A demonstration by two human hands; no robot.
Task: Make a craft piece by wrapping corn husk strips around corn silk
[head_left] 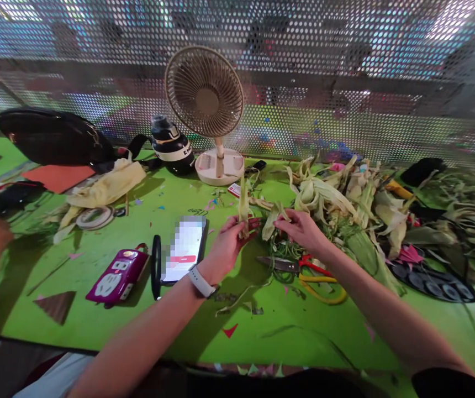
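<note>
Perforated screening (pixel 324 110) backs the green table (pixel 279 342). Near centre, the left hand (pixel 226 249) grips a husk strip (pixel 243 205) upright, likely to keep it accessible, while the right hand (pixel 306 231) pinches a curled husk piece (pixel 269 225). Scissors (pixel 287 266) and tangled strands (pixel 281 249) crowd the space below; heaped husks (pixel 322 194) limit room at right.

One fan (pixel 207 101), one bottle (pixel 173 150), one phone (pixel 188 246), one wristband (pixel 201 281).

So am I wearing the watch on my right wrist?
No, the watch is on the wrist of your left hand, and your right hand has none.
</note>
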